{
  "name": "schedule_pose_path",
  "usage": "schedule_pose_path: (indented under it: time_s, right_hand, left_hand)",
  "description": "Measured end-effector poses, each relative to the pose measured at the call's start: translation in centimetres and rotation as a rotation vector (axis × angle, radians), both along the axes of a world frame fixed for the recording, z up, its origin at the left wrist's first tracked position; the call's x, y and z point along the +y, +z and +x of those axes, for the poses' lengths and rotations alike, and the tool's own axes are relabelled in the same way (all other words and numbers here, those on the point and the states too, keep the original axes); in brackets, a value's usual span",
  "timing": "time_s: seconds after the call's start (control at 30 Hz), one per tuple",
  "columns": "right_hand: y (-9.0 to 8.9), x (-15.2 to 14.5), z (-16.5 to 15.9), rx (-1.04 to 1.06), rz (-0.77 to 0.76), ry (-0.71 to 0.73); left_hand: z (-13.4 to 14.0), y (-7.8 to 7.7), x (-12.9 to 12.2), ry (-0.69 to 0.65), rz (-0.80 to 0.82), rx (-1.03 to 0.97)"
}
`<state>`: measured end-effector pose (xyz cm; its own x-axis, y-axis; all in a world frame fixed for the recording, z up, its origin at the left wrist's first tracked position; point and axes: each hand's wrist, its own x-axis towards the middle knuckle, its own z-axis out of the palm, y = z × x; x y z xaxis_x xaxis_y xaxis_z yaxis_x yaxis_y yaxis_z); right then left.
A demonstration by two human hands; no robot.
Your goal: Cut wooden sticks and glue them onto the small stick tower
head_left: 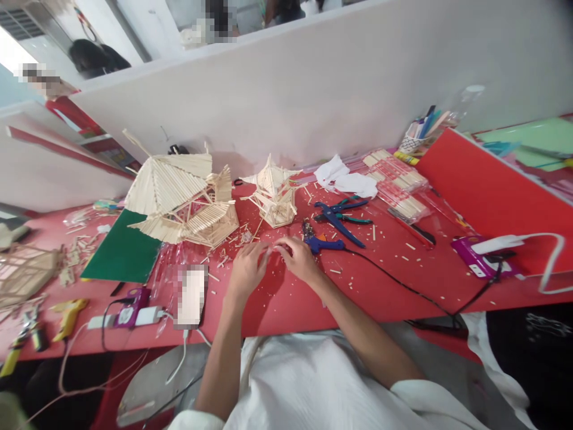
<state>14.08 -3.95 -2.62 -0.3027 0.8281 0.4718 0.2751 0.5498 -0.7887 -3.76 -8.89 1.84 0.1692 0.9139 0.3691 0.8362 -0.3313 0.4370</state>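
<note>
My left hand [248,267] and my right hand [297,258] meet fingertip to fingertip above the table, both with fingers pinched. Anything between the fingertips is too small to make out. Just beyond them sits a small pavilion-like model [273,194] of thin wooden sticks with a pointed roof. A larger stick model [181,200] with a broad roof stands to its left. Beside my right hand lies a blue glue gun [326,244], and behind that are blue-handled cutters [342,222] and green-handled pliers [358,220].
Stick scraps litter the red table [273,316]. Packs of sticks [396,179], white tissue [344,178] and a red board [496,203] are to the right. A phone [191,297], purple power strip [132,307], green board [128,248] and yellow glue gun [69,316] are left.
</note>
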Motion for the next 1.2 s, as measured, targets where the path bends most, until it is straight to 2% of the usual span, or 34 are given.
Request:
schedule_pose_path:
  time_s: [0.1,0.17,0.37,0.53,0.7,0.9,1.2]
  right_hand:
    - [0.4,0.1,0.3,0.110,-0.060,-0.013]
    - [0.6,0.3,0.5,0.189,-0.117,-0.023]
    - [0.0,1.1,0.5,0.424,-0.318,0.036]
    - [-0.1,1.2,0.3,0.526,-0.387,0.059]
    - [0.5,1.3,0.6,0.697,-0.404,-0.030]
    - [0.2,1.8,0.9,0.899,-0.422,-0.100]
    - [0.5,1.7,1.0,0.810,-0.468,-0.126]
  left_hand:
    - [1.1,-1.1,1.1,-0.085,0.040,-0.105]
    - [1.6,-2.0,1.3,-0.091,0.057,-0.174]
    - [1.3,-3.8,1.1,0.023,0.125,-0.254]
    - [1.1,-3.8,1.2,0.089,0.152,-0.300]
    - [1.1,-3.8,1.2,0.094,0.137,-0.287]
    - [0.9,-3.9,1.2,0.125,0.144,-0.297]
    - [0.9,-3.8,0.9,0.103,0.131,-0.307]
